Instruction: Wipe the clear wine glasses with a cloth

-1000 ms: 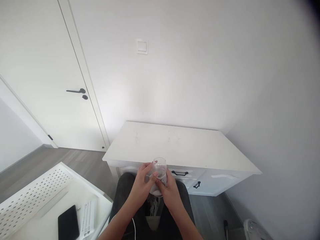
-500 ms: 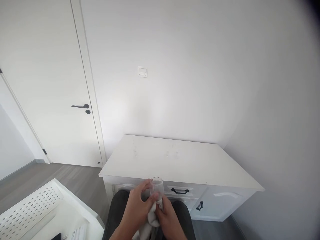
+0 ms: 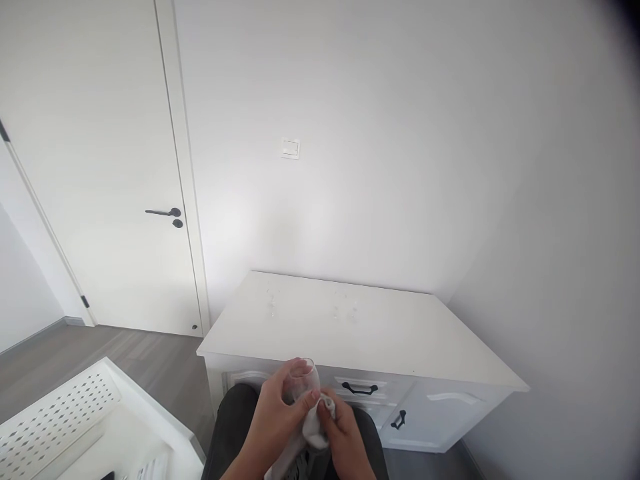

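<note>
Apparent wiping step: left hand (image 3: 276, 412) clamps glass (image 3: 307, 383), right hand (image 3: 344, 432) pinches white cloth (image 3: 313, 427); next stroke likely calls for steady support.

Wall (image 3: 375, 167): plain, pale, bearing a light switch (image 3: 291, 149)
Door (image 3: 90, 133): white, closed, with a dark lever handle (image 3: 161, 212)
Floor (image 3: 145, 367): grey, wood-look
Cabinet (image 3: 395, 340): white, against the wall, with dark pulls (image 3: 360, 390)
Light: soft, brightest on the wall near the door
</note>
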`<state>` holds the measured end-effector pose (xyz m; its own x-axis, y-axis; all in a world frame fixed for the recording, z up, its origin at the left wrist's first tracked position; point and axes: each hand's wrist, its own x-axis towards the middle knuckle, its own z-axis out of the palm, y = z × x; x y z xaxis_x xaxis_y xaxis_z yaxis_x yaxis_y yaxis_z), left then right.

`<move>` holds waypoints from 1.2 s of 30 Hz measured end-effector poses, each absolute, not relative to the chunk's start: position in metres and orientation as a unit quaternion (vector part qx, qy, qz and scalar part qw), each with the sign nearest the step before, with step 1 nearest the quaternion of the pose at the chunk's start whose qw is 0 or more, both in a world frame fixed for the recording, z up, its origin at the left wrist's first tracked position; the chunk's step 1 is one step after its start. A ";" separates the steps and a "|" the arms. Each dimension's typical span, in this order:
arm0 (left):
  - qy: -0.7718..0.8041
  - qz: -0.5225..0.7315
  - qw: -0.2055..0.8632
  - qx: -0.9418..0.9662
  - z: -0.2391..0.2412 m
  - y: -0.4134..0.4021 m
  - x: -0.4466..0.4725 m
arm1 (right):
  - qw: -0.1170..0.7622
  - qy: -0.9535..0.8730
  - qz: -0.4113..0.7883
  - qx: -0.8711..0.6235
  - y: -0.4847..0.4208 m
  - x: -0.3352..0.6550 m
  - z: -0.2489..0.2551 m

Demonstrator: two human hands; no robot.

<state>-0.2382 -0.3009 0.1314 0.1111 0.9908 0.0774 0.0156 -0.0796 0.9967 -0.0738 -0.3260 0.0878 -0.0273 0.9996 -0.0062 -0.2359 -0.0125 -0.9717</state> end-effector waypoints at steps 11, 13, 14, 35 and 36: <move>0.326 0.564 0.470 0.595 0.124 -0.328 -0.223 | 0.588 -0.327 0.651 -0.351 -0.332 -0.080 0.099; 0.293 0.524 0.461 0.654 0.123 -0.326 -0.226 | 0.572 -0.315 0.651 -0.388 -0.334 -0.082 0.092; 0.279 0.513 0.462 0.668 0.124 -0.325 -0.227 | 0.564 -0.310 0.650 -0.405 -0.333 -0.083 0.088; 0.343 0.622 0.472 0.523 0.120 -0.330 -0.219 | 0.607 -0.347 0.437 -0.565 -0.341 -0.097 0.093; 0.352 0.624 0.459 0.526 0.118 -0.330 -0.220 | 0.625 -0.352 0.379 -0.585 -0.345 -0.099 0.093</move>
<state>-0.2199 -0.3295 0.1176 -0.0251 0.9427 0.3327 -0.2035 -0.3307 0.9215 -0.0993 -0.3451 0.0933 0.4659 0.8848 -0.0031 -0.0627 0.0295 -0.9976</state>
